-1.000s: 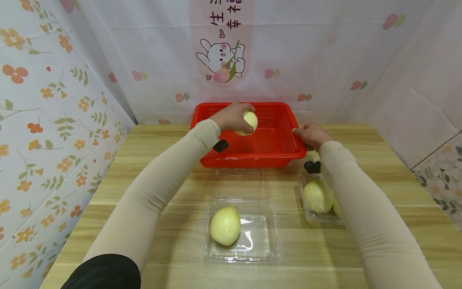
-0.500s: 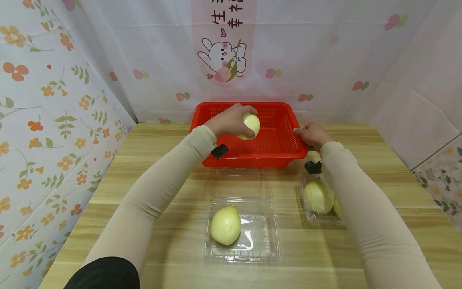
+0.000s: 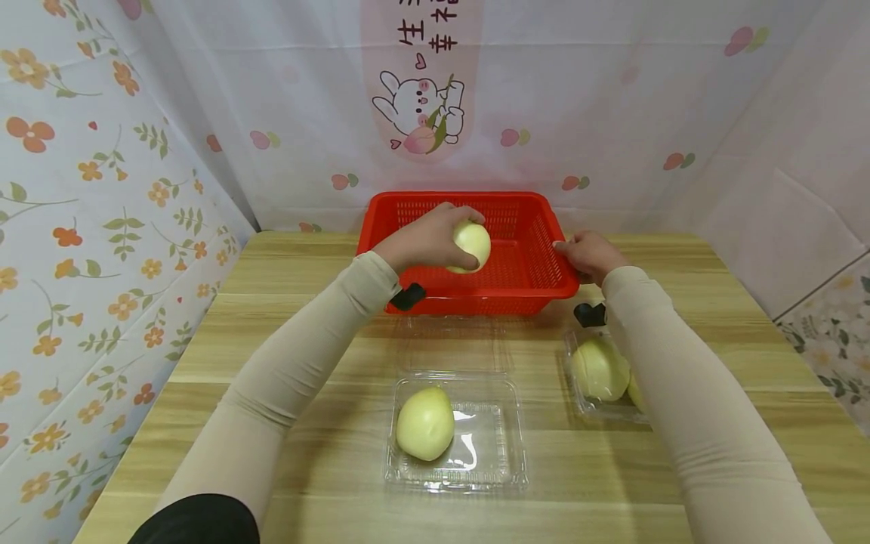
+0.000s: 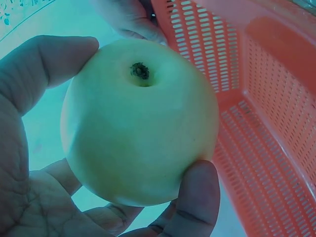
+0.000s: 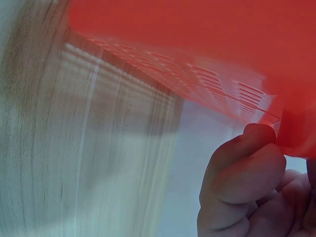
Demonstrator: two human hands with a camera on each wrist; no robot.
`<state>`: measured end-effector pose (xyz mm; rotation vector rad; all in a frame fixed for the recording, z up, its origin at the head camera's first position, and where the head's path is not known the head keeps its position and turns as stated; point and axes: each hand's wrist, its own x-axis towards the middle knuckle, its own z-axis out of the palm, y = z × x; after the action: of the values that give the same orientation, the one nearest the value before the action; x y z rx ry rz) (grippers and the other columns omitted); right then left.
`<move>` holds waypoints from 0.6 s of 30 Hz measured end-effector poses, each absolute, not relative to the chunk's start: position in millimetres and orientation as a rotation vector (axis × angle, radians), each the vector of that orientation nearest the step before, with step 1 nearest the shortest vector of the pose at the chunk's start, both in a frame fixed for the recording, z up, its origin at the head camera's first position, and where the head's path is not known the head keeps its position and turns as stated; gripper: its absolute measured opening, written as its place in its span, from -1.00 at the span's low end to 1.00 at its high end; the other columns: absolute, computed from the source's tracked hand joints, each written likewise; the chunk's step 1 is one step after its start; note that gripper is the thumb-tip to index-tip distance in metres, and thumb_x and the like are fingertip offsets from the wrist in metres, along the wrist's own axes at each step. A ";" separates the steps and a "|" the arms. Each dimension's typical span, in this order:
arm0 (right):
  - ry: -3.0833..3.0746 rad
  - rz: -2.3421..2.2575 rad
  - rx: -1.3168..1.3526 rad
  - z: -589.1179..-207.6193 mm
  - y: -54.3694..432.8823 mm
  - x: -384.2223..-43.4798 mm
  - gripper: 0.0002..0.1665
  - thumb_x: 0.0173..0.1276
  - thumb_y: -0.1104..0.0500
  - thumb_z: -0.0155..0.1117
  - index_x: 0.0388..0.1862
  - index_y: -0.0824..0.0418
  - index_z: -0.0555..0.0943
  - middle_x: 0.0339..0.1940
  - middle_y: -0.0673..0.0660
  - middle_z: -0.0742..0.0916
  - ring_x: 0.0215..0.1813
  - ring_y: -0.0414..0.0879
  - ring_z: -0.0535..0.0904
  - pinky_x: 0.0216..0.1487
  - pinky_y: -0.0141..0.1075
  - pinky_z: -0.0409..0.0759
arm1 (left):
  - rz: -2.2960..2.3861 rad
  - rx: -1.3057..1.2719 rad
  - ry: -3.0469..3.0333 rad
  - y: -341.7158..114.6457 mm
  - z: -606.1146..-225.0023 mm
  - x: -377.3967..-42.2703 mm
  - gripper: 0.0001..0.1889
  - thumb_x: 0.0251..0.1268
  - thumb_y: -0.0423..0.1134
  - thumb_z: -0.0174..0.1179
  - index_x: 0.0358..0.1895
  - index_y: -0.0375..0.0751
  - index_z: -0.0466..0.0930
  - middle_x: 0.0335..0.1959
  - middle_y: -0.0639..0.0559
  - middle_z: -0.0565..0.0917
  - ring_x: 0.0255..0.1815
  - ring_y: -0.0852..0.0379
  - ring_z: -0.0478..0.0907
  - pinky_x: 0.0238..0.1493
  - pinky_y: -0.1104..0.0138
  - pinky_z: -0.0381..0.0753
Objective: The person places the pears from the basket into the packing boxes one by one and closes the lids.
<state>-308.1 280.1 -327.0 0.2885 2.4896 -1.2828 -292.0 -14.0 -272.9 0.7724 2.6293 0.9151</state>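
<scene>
My left hand (image 3: 430,239) holds a pale yellow pear (image 3: 473,246) over the left half of a red plastic basket (image 3: 519,264). In the left wrist view its thumb and fingers curl round the sides of the pear (image 4: 140,123), and the dark, dimpled end shows near the top. My right hand (image 3: 588,257) grips the basket's right rim. From the right wrist view, curled fingers (image 5: 252,173) sit under the edge of the basket (image 5: 163,29). No fruit shows in the visible part of the basket.
In front of the basket lies a clear plastic box (image 3: 485,446), its lid (image 3: 454,346) folded back, with one pear (image 3: 425,425) on its left side. Another clear box (image 3: 591,408) with pears (image 3: 600,370) sits partly hidden under my right forearm. A printed curtain (image 3: 584,91) hangs behind.
My left hand has come slightly nearer and lower with the pear, shifting a little to the right. My right hand keeps its hold on the rim; the basket stays put.
</scene>
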 end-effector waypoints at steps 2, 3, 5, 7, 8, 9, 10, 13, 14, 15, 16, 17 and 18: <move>2.489 -1.283 0.288 -326.9 280.1 -307.9 -0.67 0.59 0.04 0.00 -0.15 0.33 0.33 -0.24 0.26 0.66 -0.42 -0.07 0.69 -0.35 -0.25 0.70 | 0.914 0.782 2.629 -14.3 -272.9 -288.5 -0.34 0.05 -0.15 0.45 0.27 0.02 0.41 0.16 -0.01 0.35 0.05 -0.02 0.42 -0.14 0.23 0.64; 2.489 -1.282 0.287 -327.1 280.2 -308.0 -0.67 0.59 0.04 -0.01 -0.15 0.34 0.34 -0.25 0.25 0.66 -0.42 -0.07 0.69 -0.36 -0.25 0.70 | 0.909 0.790 2.633 -14.3 -272.8 -286.8 -0.35 0.05 -0.15 0.45 0.26 0.02 0.41 0.16 -0.02 0.35 0.04 -0.02 0.42 -0.14 0.23 0.64; 2.491 -1.281 0.285 -327.3 280.1 -308.1 -0.67 0.59 0.04 0.00 -0.15 0.34 0.34 -0.28 0.23 0.66 -0.43 -0.08 0.68 -0.37 -0.25 0.69 | 0.900 0.804 2.639 -14.2 -272.8 -283.9 -0.36 0.05 -0.15 0.44 0.26 0.03 0.42 0.16 -0.01 0.35 0.04 -0.02 0.42 -0.14 0.24 0.64; 2.494 -1.284 0.280 -327.4 279.9 -307.9 -0.66 0.58 0.04 0.00 -0.16 0.34 0.34 -0.28 0.22 0.66 -0.43 -0.08 0.68 -0.37 -0.26 0.69 | 0.888 0.825 2.645 -13.8 -272.5 -281.3 -0.36 0.05 -0.14 0.44 0.26 0.03 0.42 0.17 -0.02 0.35 0.04 -0.02 0.42 -0.14 0.24 0.64; 2.495 -1.286 0.281 -327.5 279.9 -307.9 -0.66 0.58 0.04 0.00 -0.16 0.34 0.34 -0.28 0.23 0.66 -0.42 -0.08 0.69 -0.37 -0.26 0.69 | 0.886 0.834 2.645 -13.7 -272.4 -280.2 -0.35 0.05 -0.14 0.44 0.26 0.02 0.42 0.17 -0.02 0.35 0.04 -0.01 0.42 -0.14 0.24 0.64; 2.496 -1.288 0.280 -327.7 279.9 -308.0 -0.65 0.58 0.03 0.00 -0.16 0.34 0.34 -0.27 0.24 0.67 -0.42 -0.08 0.69 -0.37 -0.26 0.69 | 0.882 0.844 2.648 -13.5 -272.1 -278.9 -0.35 0.05 -0.14 0.43 0.26 0.02 0.42 0.17 -0.02 0.35 0.05 -0.01 0.42 -0.14 0.23 0.64; 2.497 -1.289 0.280 -327.6 279.7 -307.9 -0.65 0.58 0.03 0.01 -0.16 0.34 0.34 -0.26 0.25 0.67 -0.41 -0.08 0.69 -0.37 -0.26 0.69 | 0.884 0.853 2.649 -13.5 -271.9 -277.7 -0.36 0.04 -0.15 0.43 0.26 0.01 0.42 0.17 -0.02 0.35 0.05 -0.01 0.42 -0.14 0.23 0.64; 2.498 -1.294 0.279 -327.6 279.4 -307.7 -0.65 0.58 0.03 0.01 -0.15 0.34 0.34 -0.22 0.28 0.67 -0.40 -0.07 0.70 -0.36 -0.26 0.69 | 0.883 0.876 2.662 -13.8 -271.8 -274.3 -0.36 0.05 -0.15 0.43 0.26 0.01 0.42 0.17 -0.02 0.36 0.04 0.01 0.42 -0.14 0.23 0.64; 2.497 -1.296 0.278 -327.5 279.3 -307.7 -0.65 0.58 0.03 0.01 -0.15 0.34 0.34 -0.21 0.28 0.67 -0.39 -0.06 0.70 -0.36 -0.26 0.69 | 0.883 0.878 2.666 -14.1 -272.0 -273.0 -0.36 0.05 -0.15 0.43 0.26 0.01 0.42 0.17 -0.01 0.36 0.04 0.02 0.42 -0.14 0.24 0.64; 2.496 -1.295 0.277 -327.4 279.3 -307.6 -0.65 0.58 0.03 0.00 -0.14 0.34 0.34 -0.20 0.29 0.67 -0.39 -0.06 0.70 -0.36 -0.26 0.69 | 0.883 0.881 2.669 -14.5 -272.0 -271.5 -0.36 0.05 -0.15 0.43 0.26 0.01 0.43 0.17 -0.01 0.36 0.04 0.02 0.42 -0.13 0.24 0.64; 2.495 -1.296 0.277 -327.2 279.3 -307.5 -0.65 0.58 0.02 0.00 -0.14 0.34 0.35 -0.20 0.29 0.67 -0.40 -0.07 0.70 -0.36 -0.25 0.69 | 0.885 0.883 2.670 -14.6 -272.2 -270.2 -0.36 0.05 -0.15 0.43 0.26 0.01 0.43 0.17 -0.01 0.36 0.04 0.02 0.42 -0.13 0.24 0.63; 2.493 -1.296 0.276 -327.1 279.3 -307.5 -0.65 0.58 0.02 0.00 -0.14 0.34 0.35 -0.20 0.28 0.67 -0.40 -0.07 0.69 -0.35 -0.25 0.69 | 0.885 0.885 2.669 -14.9 -272.4 -268.8 -0.36 0.05 -0.14 0.43 0.26 0.01 0.43 0.17 -0.01 0.36 0.04 0.02 0.42 -0.14 0.24 0.64; 2.491 -1.296 0.276 -327.0 279.4 -307.5 -0.64 0.58 0.02 0.00 -0.13 0.34 0.34 -0.20 0.28 0.66 -0.40 -0.08 0.69 -0.35 -0.25 0.69 | 0.883 0.883 2.667 -15.1 -272.6 -267.5 -0.36 0.05 -0.14 0.43 0.26 0.01 0.43 0.17 -0.01 0.36 0.04 0.03 0.42 -0.14 0.24 0.64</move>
<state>-307.5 279.4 -327.0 0.2759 2.4915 -1.2959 -267.5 -15.1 -272.6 0.8829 2.6669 0.8826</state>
